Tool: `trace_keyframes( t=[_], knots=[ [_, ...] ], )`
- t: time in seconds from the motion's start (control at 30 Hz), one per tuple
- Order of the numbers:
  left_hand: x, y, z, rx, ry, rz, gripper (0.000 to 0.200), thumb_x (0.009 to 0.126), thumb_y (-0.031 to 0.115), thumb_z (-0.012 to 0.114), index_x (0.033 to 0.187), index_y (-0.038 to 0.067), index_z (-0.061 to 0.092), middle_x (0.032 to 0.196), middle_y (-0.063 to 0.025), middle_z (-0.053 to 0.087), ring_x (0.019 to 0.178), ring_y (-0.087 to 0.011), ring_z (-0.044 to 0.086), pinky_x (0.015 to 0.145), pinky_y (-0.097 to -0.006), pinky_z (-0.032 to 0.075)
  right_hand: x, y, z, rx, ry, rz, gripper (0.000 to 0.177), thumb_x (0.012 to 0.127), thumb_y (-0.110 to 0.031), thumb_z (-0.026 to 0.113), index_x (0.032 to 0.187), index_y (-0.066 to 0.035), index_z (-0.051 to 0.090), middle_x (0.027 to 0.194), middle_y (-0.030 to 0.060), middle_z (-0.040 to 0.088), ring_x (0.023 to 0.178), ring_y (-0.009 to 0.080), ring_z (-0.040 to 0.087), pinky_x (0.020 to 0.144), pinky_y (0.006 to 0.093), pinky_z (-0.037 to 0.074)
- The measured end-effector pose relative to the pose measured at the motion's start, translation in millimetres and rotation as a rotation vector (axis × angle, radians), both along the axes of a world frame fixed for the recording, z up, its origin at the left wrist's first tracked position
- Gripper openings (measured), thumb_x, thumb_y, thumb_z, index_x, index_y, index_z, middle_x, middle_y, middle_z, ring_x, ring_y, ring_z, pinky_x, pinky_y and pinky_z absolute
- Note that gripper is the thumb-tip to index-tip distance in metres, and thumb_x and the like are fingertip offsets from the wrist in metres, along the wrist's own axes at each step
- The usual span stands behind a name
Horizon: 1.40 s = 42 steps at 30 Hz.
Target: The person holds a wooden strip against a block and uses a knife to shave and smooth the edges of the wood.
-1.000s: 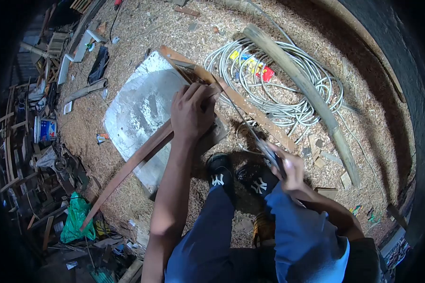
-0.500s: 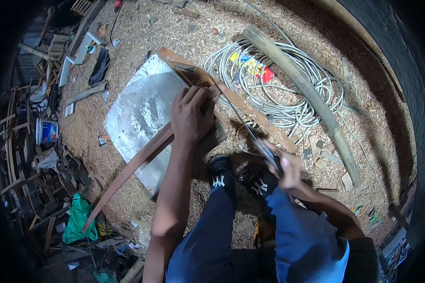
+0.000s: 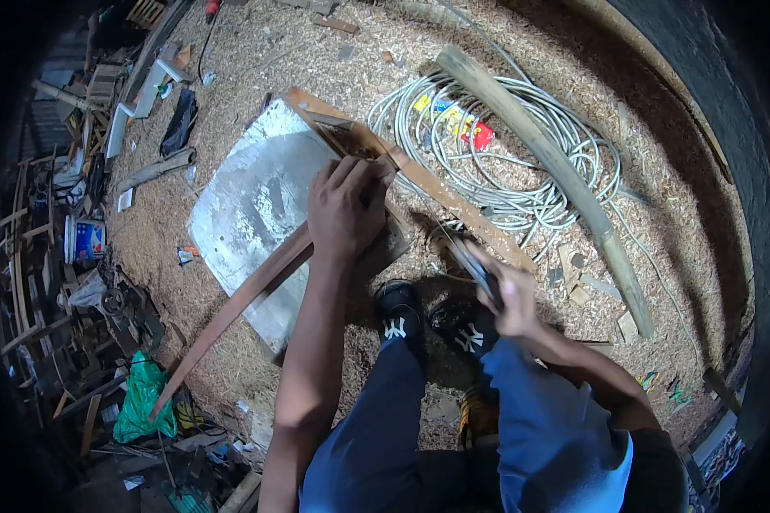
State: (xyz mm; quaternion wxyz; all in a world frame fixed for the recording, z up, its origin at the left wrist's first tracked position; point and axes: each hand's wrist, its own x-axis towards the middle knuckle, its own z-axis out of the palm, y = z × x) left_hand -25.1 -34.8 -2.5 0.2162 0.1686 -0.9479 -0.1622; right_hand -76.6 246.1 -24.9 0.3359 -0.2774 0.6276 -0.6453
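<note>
My left hand (image 3: 344, 203) is closed over the upper end of a long reddish-brown wooden strip (image 3: 239, 308), pressing it down at the edge of a worn whitish board (image 3: 252, 192). The strip slants down to the lower left. In my right hand (image 3: 512, 295) is the dark handle of a handsaw (image 3: 469, 261), smeared by motion. Its thin blade, seen nearly edge-on, points up toward the fingers of my left hand. Where the blade meets the wood is hard to make out. A brown wooden board (image 3: 453, 201) runs diagonally past my left fingertips.
Wood shavings cover the ground. A coil of grey cable (image 3: 402, 111) lies at the upper right under a bamboo pole (image 3: 530, 137). Scrap wood, a green plastic bag (image 3: 145, 398) and a white-and-blue bucket (image 3: 85, 239) crowd the left. My shoes (image 3: 398, 309) stand below the work.
My right hand and the saw have shifted slightly up and left, and the handle is tilted a little differently. My left hand and the wooden strip stay almost in place.
</note>
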Motion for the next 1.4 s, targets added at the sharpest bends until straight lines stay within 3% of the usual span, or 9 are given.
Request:
trace_keyframes(
  t=[0.13, 0.27, 0.4, 0.47, 0.53, 0.8, 0.87, 1.07, 1.4],
  knots=[
    [0.9, -2.3, 1.5, 0.038, -0.057, 0.012, 0.013, 0.079, 0.015, 0.074, 0.090, 0.011, 0.067, 0.090, -0.0044, 0.065, 0.085, -0.0287, 0.060, 0.078, -0.0400, 0.048, -22.5, -69.9, -1.6, -0.018, -0.023, -0.032, 0.059, 0.107, -0.040, 0.032, 0.144, 0.002, 0.051, 0.065, 0.0004, 0.054, 0.053, 0.0070, 0.042, 0.051, 0.0259, 0.034],
    [-1.8, -2.7, 3.5, 0.001, -0.002, -0.012, 0.013, 0.079, 0.012, 0.076, 0.088, 0.007, 0.068, 0.084, -0.0083, 0.064, 0.081, -0.0311, 0.060, 0.075, -0.0407, 0.049, 5.3, -10.0, 1.3, -0.044, -0.027, -0.052, 0.067, 0.106, -0.046, 0.030, 0.143, 0.007, 0.050, 0.069, 0.0010, 0.058, 0.054, 0.0056, 0.043, 0.049, 0.0255, 0.033],
    [0.9, 1.2, 2.0, 0.015, -0.002, -0.013, 0.013, 0.079, 0.012, 0.076, 0.088, 0.007, 0.068, 0.082, -0.0085, 0.063, 0.081, -0.0310, 0.060, 0.075, -0.0405, 0.049, 22.2, 41.2, -12.7, 0.023, -0.063, -0.071, 0.082, 0.101, -0.059, 0.027, 0.142, 0.007, 0.050, 0.098, 0.0108, 0.074, 0.051, 0.0062, 0.046, 0.048, 0.0254, 0.036],
    [-1.6, -0.4, 4.1, 0.014, 0.015, -0.036, 0.013, 0.078, 0.012, 0.076, 0.088, 0.007, 0.068, 0.082, -0.0085, 0.063, 0.081, -0.0309, 0.060, 0.075, -0.0403, 0.049, 7.7, 6.9, -1.6, 0.002, 0.033, -0.003, 0.076, 0.102, -0.057, 0.030, 0.143, 0.003, 0.051, 0.073, 0.0052, 0.063, 0.051, 0.0074, 0.044, 0.048, 0.0270, 0.035],
    [-0.9, -1.9, 2.3, 0.003, 0.018, -0.016, 0.013, 0.079, 0.012, 0.076, 0.087, 0.007, 0.068, 0.082, -0.0080, 0.063, 0.081, -0.0306, 0.061, 0.076, -0.0403, 0.049, -5.7, -38.1, -3.9, -0.017, 0.014, -0.049, 0.075, 0.102, -0.057, 0.031, 0.144, 0.002, 0.051, 0.066, 0.0016, 0.054, 0.052, 0.0073, 0.043, 0.049, 0.0274, 0.034],
    [-2.5, -1.7, -0.2, 0.006, -0.004, 0.008, 0.013, 0.080, 0.015, 0.075, 0.088, 0.009, 0.068, 0.086, -0.0060, 0.064, 0.083, -0.0299, 0.061, 0.077, -0.0405, 0.049, 19.6, 28.1, -6.2, 0.042, -0.081, -0.020, 0.086, 0.099, -0.065, 0.026, 0.143, 0.005, 0.050, 0.063, 0.0005, 0.055, 0.051, 0.0066, 0.043, 0.049, 0.0257, 0.034],
    [3.8, -0.4, -1.4, 0.014, -0.017, -0.004, 0.013, 0.080, 0.017, 0.075, 0.090, 0.010, 0.068, 0.089, -0.0046, 0.064, 0.085, -0.0297, 0.060, 0.077, -0.0409, 0.048, 20.2, 39.9, -12.1, 0.030, -0.071, -0.061, 0.089, 0.099, -0.068, 0.024, 0.142, 0.004, 0.052, 0.067, 0.0040, 0.063, 0.049, 0.0068, 0.046, 0.048, 0.0256, 0.035],
    [0.0, 1.7, 1.4, 0.029, 0.015, -0.017, 0.012, 0.078, 0.012, 0.076, 0.088, 0.008, 0.069, 0.085, -0.0073, 0.065, 0.082, -0.0301, 0.061, 0.077, -0.0398, 0.050, -27.6, -72.3, 2.3, -0.065, 0.011, -0.032, 0.071, 0.106, -0.053, 0.023, 0.145, -0.001, 0.051, 0.059, 0.0002, 0.048, 0.052, 0.0095, 0.042, 0.050, 0.0284, 0.033],
    [-0.2, 2.3, 2.7, 0.026, -0.003, -0.014, 0.012, 0.079, 0.012, 0.076, 0.087, 0.007, 0.069, 0.084, -0.0071, 0.066, 0.082, -0.0295, 0.062, 0.076, -0.0402, 0.050, 14.0, 27.8, -16.3, 0.001, -0.019, -0.063, 0.080, 0.102, -0.060, 0.023, 0.143, 0.003, 0.052, 0.067, 0.0038, 0.060, 0.047, 0.0080, 0.041, 0.046, 0.0287, 0.033]
  ],
)
